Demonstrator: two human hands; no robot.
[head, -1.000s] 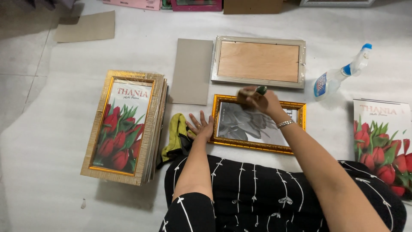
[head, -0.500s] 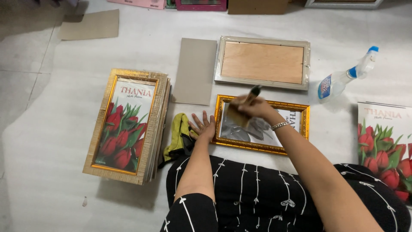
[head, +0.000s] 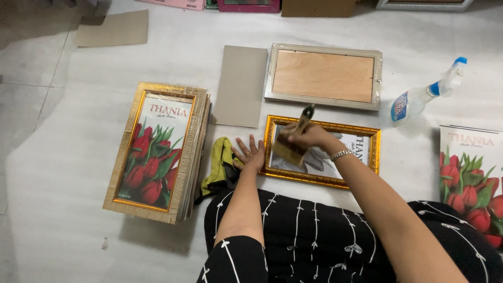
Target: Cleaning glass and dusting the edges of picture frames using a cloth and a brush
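Note:
A gold picture frame (head: 373, 152) with a grey print behind its glass lies on the white floor sheet in front of my knees. My right hand (head: 310, 135) grips a flat paintbrush (head: 293, 142) with a green handle, its bristles on the left part of the glass. My left hand (head: 250, 154) lies flat with fingers spread, pressing on the frame's left edge. A yellow-green cloth (head: 217, 167) lies bunched just left of that hand.
A stack of gold frames (head: 157, 152) with red tulip prints lies at left. A grey board (head: 241, 85) and a pale frame lying back up (head: 323, 76) are beyond. A spray bottle (head: 424, 95) and tulip prints (head: 470, 178) are at right.
My right hand swept the brush from the frame's top edge down and left across the glass. My left hand stayed put on the frame's edge.

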